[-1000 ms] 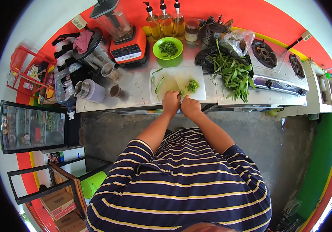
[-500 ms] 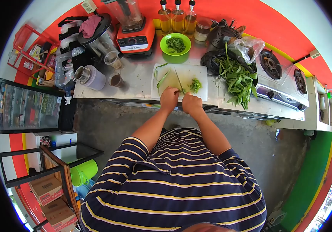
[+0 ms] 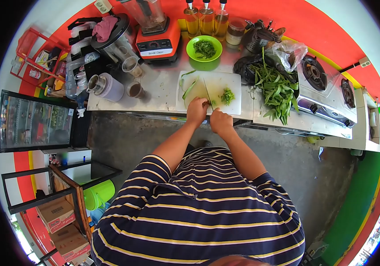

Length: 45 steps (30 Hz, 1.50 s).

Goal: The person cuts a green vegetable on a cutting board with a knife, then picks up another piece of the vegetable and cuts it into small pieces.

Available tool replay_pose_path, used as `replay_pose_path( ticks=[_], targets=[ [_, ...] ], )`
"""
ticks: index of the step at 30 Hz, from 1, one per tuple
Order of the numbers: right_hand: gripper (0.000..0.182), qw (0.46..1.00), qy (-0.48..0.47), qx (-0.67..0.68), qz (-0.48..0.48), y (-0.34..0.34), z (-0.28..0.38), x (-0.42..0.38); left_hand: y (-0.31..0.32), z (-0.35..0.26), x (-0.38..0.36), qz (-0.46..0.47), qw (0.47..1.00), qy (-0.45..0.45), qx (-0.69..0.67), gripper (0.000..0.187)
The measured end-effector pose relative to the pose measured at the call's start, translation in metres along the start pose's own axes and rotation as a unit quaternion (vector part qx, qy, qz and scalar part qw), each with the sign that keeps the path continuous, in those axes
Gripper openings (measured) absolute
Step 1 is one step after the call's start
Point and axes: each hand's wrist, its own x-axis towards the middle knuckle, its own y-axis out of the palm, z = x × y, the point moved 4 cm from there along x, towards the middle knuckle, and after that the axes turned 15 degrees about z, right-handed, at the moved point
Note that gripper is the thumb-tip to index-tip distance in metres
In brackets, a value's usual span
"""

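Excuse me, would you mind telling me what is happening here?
A person in a navy striped shirt works at a white rectangular cutting board. Their right hand grips a long metal knife; their left hand is close beside it, though what that hand holds is unclear. Chopped bright green pieces lie in a small heap right of the knife, long green strips left of it. Beyond, a round lime green bowl holds dark green leaves.

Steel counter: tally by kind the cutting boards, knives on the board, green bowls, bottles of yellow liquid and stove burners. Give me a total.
Cutting board: 1
Knife: 1
Green bowl: 1
Bottles of yellow liquid: 3
Stove burners: 2
Total: 8
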Motion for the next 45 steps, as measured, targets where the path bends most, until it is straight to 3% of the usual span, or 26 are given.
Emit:
replay_pose_path(
  ticks=[2, 7, 10, 14, 45],
  targets=[
    [0.029, 0.999, 0.014, 0.047, -0.016, 0.004, -0.001, 0.007, -0.002, -0.003, 0.001, -0.002, 1.0, 0.008, -0.008, 0.007],
    [0.028, 1.0, 0.002, 0.012, 0.015, -0.022, 0.0, -0.005, -0.003, -0.009, -0.002, -0.018, 0.996, 0.057, 0.067, 0.007],
    [0.028, 1.0, 0.001, -0.003, 0.015, -0.009, 0.002, -0.005, -0.001, -0.008, -0.003, -0.014, 0.996, 0.038, 0.075, 0.007],
    [0.026, 0.998, 0.018, 0.049, -0.024, 0.004, 0.001, 0.011, -0.004, -0.01, -0.005, -0.027, 0.998, 0.037, 0.052, 0.007],
    [0.025, 1.0, 0.002, 0.018, -0.009, -0.005, 0.009, 0.009, -0.003, 0.008, -0.004, -0.029, 0.999, 0.03, -0.024, 0.006]
  ],
)
